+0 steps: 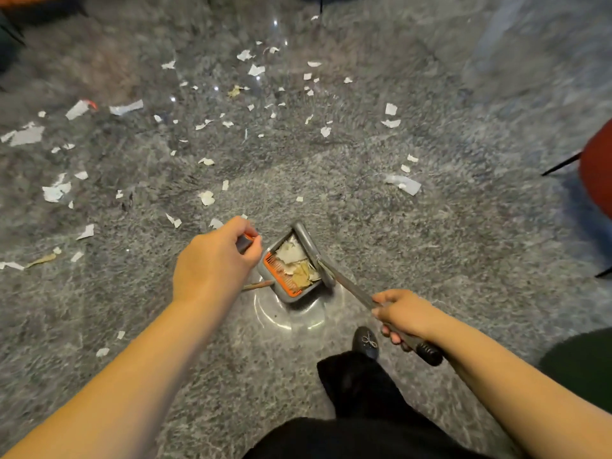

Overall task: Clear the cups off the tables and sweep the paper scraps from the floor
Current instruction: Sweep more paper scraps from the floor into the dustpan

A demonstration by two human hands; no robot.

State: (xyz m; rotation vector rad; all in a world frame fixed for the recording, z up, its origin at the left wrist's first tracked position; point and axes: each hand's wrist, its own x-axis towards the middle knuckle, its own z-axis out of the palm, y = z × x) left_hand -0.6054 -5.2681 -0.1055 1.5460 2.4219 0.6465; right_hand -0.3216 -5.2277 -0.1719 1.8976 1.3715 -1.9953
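A grey dustpan with an orange comb edge stands on the speckled grey floor, holding paper scraps and dry leaves. My left hand is closed around the dustpan's grey and orange handle top. My right hand grips the broom handle, whose grey head rests against the dustpan's right side. Several white paper scraps lie scattered across the floor beyond the dustpan, densest to the left and the far middle.
A red chair with dark legs stands at the right edge. My black shoe and dark trouser leg are just below the dustpan. Dark furniture legs show at the top left corner.
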